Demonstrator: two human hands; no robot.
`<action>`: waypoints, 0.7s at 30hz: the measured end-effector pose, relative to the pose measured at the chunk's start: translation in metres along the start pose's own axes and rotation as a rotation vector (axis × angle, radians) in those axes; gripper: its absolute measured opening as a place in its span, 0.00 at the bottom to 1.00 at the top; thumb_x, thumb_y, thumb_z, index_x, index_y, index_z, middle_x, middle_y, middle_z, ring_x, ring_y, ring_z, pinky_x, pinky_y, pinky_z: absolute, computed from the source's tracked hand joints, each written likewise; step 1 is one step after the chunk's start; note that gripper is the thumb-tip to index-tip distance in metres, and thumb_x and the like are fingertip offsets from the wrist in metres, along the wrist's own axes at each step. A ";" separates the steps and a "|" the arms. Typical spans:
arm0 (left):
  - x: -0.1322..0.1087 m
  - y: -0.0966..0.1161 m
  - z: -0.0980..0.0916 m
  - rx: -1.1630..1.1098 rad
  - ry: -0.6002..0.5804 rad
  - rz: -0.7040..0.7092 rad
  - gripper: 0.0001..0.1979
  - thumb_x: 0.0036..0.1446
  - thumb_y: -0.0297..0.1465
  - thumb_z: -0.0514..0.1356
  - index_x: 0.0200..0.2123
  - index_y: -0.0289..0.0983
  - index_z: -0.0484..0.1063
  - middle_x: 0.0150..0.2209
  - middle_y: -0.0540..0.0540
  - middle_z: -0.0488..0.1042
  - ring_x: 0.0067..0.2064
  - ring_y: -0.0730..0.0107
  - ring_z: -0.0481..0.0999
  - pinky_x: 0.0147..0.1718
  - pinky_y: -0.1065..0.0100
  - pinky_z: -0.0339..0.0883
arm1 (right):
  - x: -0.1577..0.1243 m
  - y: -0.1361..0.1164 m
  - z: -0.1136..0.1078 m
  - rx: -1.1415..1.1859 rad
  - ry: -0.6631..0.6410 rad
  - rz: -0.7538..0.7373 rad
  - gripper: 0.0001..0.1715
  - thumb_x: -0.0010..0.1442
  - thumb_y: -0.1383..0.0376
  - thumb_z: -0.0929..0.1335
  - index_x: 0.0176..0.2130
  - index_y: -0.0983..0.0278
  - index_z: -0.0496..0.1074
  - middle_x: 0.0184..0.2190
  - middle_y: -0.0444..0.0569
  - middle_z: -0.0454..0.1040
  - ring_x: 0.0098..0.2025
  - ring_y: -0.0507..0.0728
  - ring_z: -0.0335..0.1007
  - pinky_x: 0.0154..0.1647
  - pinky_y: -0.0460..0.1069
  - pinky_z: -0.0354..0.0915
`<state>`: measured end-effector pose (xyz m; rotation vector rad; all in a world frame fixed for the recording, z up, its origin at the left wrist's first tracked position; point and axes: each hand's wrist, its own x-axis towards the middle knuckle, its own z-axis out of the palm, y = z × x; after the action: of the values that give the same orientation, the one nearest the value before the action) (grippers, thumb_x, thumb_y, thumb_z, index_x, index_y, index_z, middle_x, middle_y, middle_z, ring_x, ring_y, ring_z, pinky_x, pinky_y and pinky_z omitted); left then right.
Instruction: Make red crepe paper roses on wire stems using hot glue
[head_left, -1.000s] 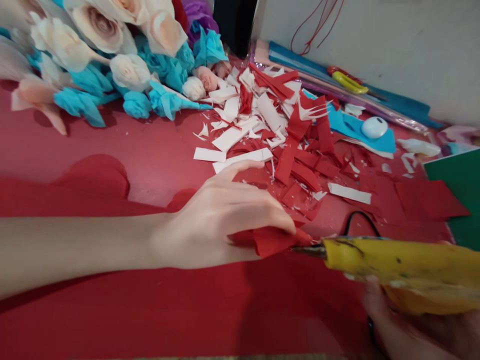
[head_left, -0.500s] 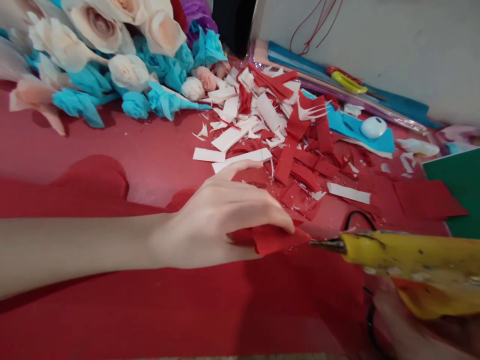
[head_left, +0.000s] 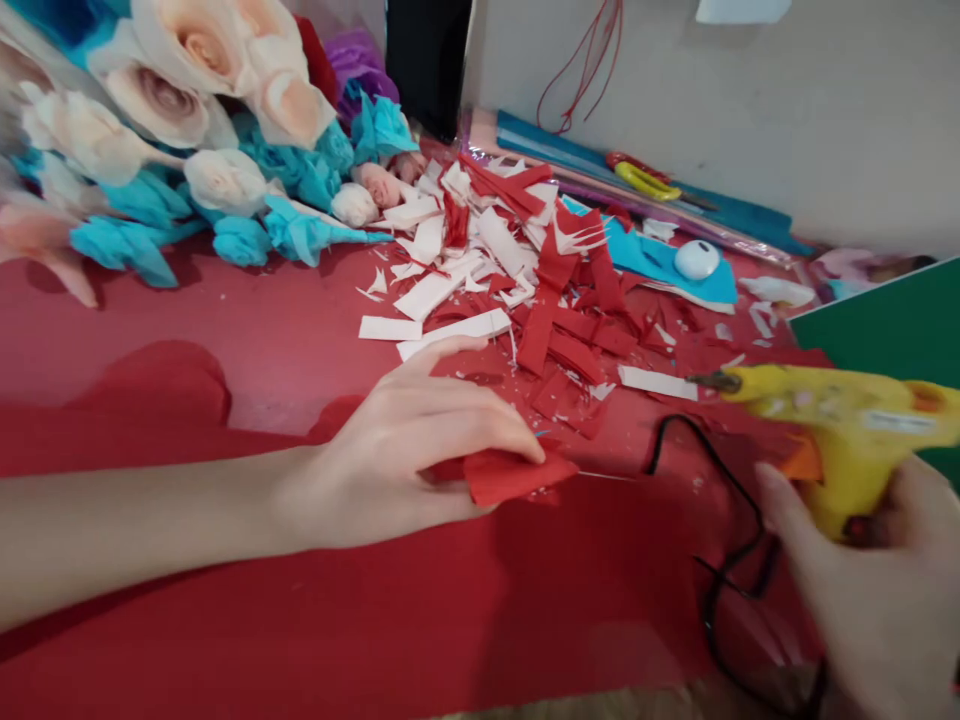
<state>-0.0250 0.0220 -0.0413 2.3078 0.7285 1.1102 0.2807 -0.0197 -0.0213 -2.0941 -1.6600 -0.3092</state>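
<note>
Glue gun (head_left: 844,410) farther away in right hand's (head_left: 877,590) grip, red paper (head_left: 514,477) in left hand (head_left: 405,440)

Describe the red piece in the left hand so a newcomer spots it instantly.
Start at the red tabletop, then find the left hand, nearer than the heap of scraps. At its fingertips is the red piece: unlike the loose scraps, it is held.

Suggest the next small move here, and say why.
Probably set the yellow glue gun down, freeing the right hand to help with the red paper piece: the left hand holds that piece alone, and the nozzle is clear of it.
</note>
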 end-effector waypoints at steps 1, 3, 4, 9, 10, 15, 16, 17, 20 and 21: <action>-0.001 0.000 0.000 -0.001 -0.004 -0.008 0.05 0.52 0.30 0.58 0.34 0.37 0.69 0.31 0.48 0.78 0.34 0.71 0.77 0.53 0.60 0.60 | 0.008 0.006 0.003 0.001 -0.023 0.031 0.22 0.43 0.50 0.69 0.32 0.62 0.62 0.22 0.44 0.62 0.19 0.52 0.56 0.18 0.49 0.55; -0.002 0.000 0.001 0.009 -0.010 -0.032 0.06 0.50 0.27 0.60 0.34 0.37 0.68 0.31 0.50 0.77 0.34 0.73 0.76 0.55 0.60 0.57 | 0.024 0.020 0.010 -0.093 -0.144 0.043 0.18 0.50 0.50 0.64 0.32 0.62 0.62 0.22 0.47 0.64 0.20 0.54 0.59 0.19 0.49 0.56; -0.002 0.000 0.001 0.017 -0.011 -0.040 0.07 0.50 0.26 0.60 0.35 0.37 0.68 0.31 0.51 0.77 0.34 0.73 0.76 0.56 0.60 0.56 | 0.031 0.028 0.015 -0.124 -0.158 0.043 0.17 0.50 0.50 0.64 0.29 0.62 0.61 0.20 0.47 0.63 0.20 0.54 0.59 0.19 0.49 0.56; -0.003 0.001 0.001 0.010 -0.002 -0.037 0.06 0.50 0.26 0.59 0.34 0.37 0.68 0.32 0.50 0.77 0.34 0.74 0.76 0.56 0.58 0.53 | 0.046 0.055 0.040 -0.196 -0.173 -0.014 0.19 0.46 0.52 0.67 0.20 0.63 0.59 0.13 0.44 0.57 0.15 0.51 0.52 0.16 0.48 0.52; -0.003 0.002 0.000 0.008 -0.014 -0.052 0.06 0.50 0.26 0.59 0.34 0.37 0.68 0.32 0.50 0.77 0.34 0.73 0.76 0.56 0.58 0.53 | 0.046 0.055 0.041 -0.208 -0.151 -0.039 0.19 0.46 0.52 0.68 0.20 0.64 0.61 0.13 0.45 0.58 0.16 0.51 0.53 0.17 0.48 0.52; 0.000 0.005 -0.001 0.010 -0.024 -0.105 0.06 0.49 0.26 0.59 0.34 0.37 0.68 0.32 0.50 0.77 0.34 0.72 0.76 0.52 0.58 0.59 | 0.021 0.006 0.020 -0.210 0.082 -0.225 0.22 0.52 0.53 0.65 0.39 0.68 0.68 0.39 0.61 0.66 0.39 0.64 0.62 0.34 0.56 0.57; 0.000 0.006 -0.001 0.011 -0.008 -0.109 0.06 0.49 0.25 0.59 0.33 0.37 0.68 0.32 0.50 0.77 0.34 0.72 0.76 0.51 0.59 0.60 | 0.012 -0.009 0.013 -0.131 0.170 -0.396 0.17 0.54 0.59 0.65 0.40 0.68 0.68 0.38 0.59 0.68 0.40 0.63 0.62 0.37 0.56 0.57; 0.000 0.007 0.000 0.013 0.002 -0.115 0.06 0.49 0.25 0.59 0.33 0.37 0.68 0.31 0.50 0.77 0.34 0.72 0.76 0.49 0.59 0.62 | 0.001 -0.024 0.007 -0.034 0.186 -0.581 0.12 0.54 0.64 0.65 0.39 0.68 0.68 0.35 0.56 0.70 0.39 0.61 0.63 0.39 0.56 0.56; 0.001 0.009 0.000 0.024 0.007 -0.124 0.05 0.48 0.26 0.59 0.32 0.37 0.69 0.31 0.49 0.77 0.34 0.70 0.76 0.43 0.62 0.66 | -0.027 -0.061 -0.001 0.099 0.098 -0.822 0.08 0.54 0.68 0.66 0.37 0.61 0.70 0.29 0.43 0.72 0.33 0.53 0.63 0.39 0.51 0.58; 0.001 0.009 0.000 0.033 0.000 -0.118 0.05 0.48 0.26 0.59 0.32 0.37 0.69 0.31 0.49 0.78 0.35 0.69 0.76 0.42 0.63 0.66 | -0.034 -0.070 -0.001 0.158 0.050 -0.910 0.11 0.54 0.70 0.66 0.39 0.63 0.71 0.29 0.43 0.72 0.34 0.52 0.63 0.40 0.51 0.57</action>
<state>-0.0222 0.0156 -0.0356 2.2597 0.8772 1.0529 0.2053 -0.0370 -0.0211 -1.0917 -2.4134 -0.4724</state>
